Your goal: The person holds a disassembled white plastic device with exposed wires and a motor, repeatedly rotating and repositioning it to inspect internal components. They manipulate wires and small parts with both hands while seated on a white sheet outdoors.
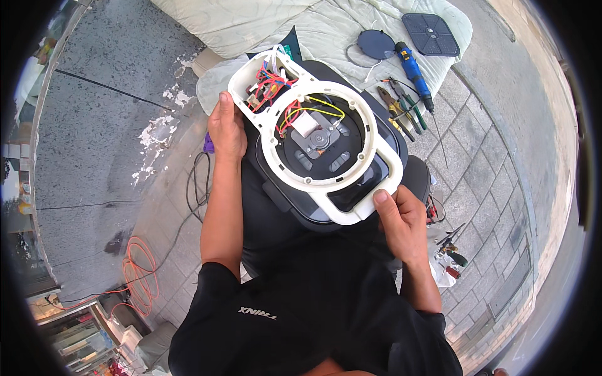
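A black kitchen appliance point(295, 207) rests on my lap with its top opened up. A white plastic frame point(382, 163) rings a black round plate with a grey motor point(316, 139) at its middle. Red, yellow and white wires point(269, 84) bunch at the frame's far end. My left hand point(227, 128) grips the frame's left edge, beside the wires. My right hand point(398, 216) holds the near white handle end, thumb on top.
A pale cushion point(251, 25) lies ahead with a blue electric screwdriver point(412, 70), pliers point(395, 111), a round blue-grey disc point(376, 44) and a square dark grille point(429, 34). More small tools point(451, 250) lie on the paving at right. An orange cable point(138, 276) coils at left.
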The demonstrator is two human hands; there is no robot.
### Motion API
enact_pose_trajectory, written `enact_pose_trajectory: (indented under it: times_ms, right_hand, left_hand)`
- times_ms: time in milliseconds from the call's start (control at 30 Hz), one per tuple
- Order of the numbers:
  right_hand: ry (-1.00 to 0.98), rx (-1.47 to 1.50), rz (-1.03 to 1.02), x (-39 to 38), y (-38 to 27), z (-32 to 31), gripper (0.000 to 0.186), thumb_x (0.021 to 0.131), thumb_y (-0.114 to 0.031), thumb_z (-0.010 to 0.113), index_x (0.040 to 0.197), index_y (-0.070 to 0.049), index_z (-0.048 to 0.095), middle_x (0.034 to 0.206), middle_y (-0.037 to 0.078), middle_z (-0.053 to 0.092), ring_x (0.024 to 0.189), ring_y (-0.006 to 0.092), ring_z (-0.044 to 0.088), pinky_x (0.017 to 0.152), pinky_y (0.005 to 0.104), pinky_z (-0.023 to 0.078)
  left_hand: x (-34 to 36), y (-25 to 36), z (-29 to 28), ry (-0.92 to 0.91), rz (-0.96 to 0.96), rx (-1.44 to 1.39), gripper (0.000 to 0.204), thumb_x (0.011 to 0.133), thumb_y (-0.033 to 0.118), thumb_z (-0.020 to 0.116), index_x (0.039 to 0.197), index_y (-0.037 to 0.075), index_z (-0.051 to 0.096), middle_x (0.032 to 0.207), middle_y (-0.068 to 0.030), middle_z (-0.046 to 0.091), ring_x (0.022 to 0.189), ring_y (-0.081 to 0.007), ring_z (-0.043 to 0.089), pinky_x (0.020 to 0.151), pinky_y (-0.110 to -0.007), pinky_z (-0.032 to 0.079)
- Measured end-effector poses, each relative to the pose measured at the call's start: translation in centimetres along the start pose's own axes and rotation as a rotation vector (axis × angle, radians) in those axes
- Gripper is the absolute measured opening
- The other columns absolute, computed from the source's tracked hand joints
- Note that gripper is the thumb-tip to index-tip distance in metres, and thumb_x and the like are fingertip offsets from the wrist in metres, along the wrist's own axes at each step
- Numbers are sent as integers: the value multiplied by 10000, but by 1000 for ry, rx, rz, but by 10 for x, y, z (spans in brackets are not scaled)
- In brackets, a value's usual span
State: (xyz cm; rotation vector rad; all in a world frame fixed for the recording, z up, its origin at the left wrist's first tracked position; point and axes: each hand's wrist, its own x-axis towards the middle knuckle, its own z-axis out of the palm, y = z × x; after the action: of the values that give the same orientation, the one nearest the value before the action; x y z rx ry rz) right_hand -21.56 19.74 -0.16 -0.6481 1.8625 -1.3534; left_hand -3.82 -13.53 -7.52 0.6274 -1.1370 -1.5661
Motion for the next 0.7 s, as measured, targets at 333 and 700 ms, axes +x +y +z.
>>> enact_pose_trajectory:
  times_ms: [333, 700]
  right_hand:
    - [-24, -76, 131, 1, -24, -3, 446, 1051, -391, 679, 825, -12, 611, 676, 4, 613, 588, 65, 568, 532, 252, 454]
    - [-37, -70, 201, -10, -22, 2, 417, 1069, -364, 630, 878, 5, 658, 654, 44, 632, 536, 117, 577, 523, 271, 449]
  left_hand:
    - [3, -1, 5, 128, -29, -24, 442, 1059, 274, 659, 1303, -95, 662, 1236, -151, 724, 1117, -202, 689, 1024, -323, 517]
    - [0, -4, -2, 102, -59, 32, 435, 1076, 265, 615, 1350, -73, 637, 1274, -138, 716, 1153, -191, 676, 1038, -333, 506]
